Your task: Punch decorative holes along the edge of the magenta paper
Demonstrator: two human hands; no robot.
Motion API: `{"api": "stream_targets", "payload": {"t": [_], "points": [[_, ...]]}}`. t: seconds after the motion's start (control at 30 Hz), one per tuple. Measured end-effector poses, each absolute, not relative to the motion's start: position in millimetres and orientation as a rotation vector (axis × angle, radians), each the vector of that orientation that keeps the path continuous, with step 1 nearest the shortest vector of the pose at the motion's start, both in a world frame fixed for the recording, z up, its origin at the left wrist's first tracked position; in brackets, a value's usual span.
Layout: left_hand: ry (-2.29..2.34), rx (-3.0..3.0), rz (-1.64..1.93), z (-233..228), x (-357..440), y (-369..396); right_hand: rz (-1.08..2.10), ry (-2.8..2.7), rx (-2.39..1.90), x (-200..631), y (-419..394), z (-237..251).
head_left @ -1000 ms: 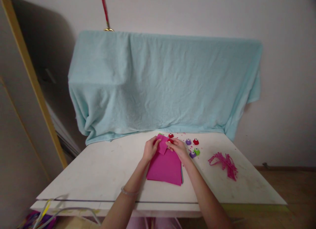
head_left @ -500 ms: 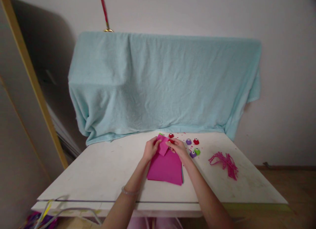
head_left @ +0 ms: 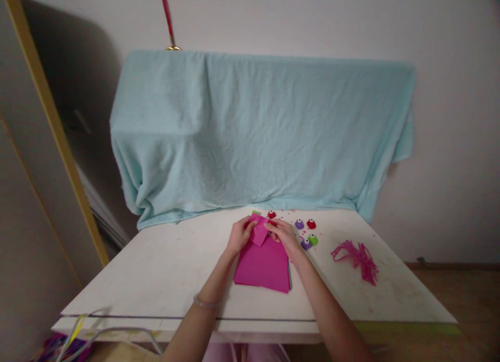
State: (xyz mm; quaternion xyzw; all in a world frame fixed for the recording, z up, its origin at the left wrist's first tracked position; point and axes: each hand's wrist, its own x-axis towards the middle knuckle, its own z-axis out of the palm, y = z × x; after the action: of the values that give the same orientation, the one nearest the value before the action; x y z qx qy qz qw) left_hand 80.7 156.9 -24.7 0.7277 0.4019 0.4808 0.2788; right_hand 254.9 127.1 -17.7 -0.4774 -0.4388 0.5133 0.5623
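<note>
A flat stack of magenta rectangular paper sheets [head_left: 262,265] lies on the white tabletop [head_left: 156,268], near its middle. The top sheet's far corner [head_left: 259,233] is folded back toward the near edge, pinched between both hands.

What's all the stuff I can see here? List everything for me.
pink sheet stack: one pile, magenta, table middle, far edge folded back under the fingers
small craft punches: about six showing, red, purple, green, beyond and right of the sheets
pink paper strips: one tangle, magenta, table right
table: one, white, scuffed
blanket: one, pale blue, draped over something behind the table
bracelet: one, clear, left wrist
left hand: pinching the folded flap
right hand: pinching the flap, a red punch at its fingertips
</note>
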Motion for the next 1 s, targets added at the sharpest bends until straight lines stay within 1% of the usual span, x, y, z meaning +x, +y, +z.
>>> {"api": "stream_targets", "payload": {"t": [0.3,0.47,0.57,0.77,1.0], "points": [[1.051,1.916,1.281,-15.9,83.3,150.8,1.222,-1.009,-1.082,258.3,131.3,-25.6],[0.946,1.579,1.445,-4.5,80.1,149.8,1.27,-0.888,-0.98,259.6,137.7,-31.0],[0.896,1.384,1.399,-5.9,82.3,150.9,1.308,-0.823,-0.891,260.8,141.1,-32.6],[0.958,1.541,1.148,-24.4,105.7,144.5,1.342,-0.74,-0.79,260.3,141.2,-31.2],[0.975,1.564,1.207,-32.8,119.8,142.2,1.394,-0.714,-0.74,257.0,140.8,-32.8]]}}
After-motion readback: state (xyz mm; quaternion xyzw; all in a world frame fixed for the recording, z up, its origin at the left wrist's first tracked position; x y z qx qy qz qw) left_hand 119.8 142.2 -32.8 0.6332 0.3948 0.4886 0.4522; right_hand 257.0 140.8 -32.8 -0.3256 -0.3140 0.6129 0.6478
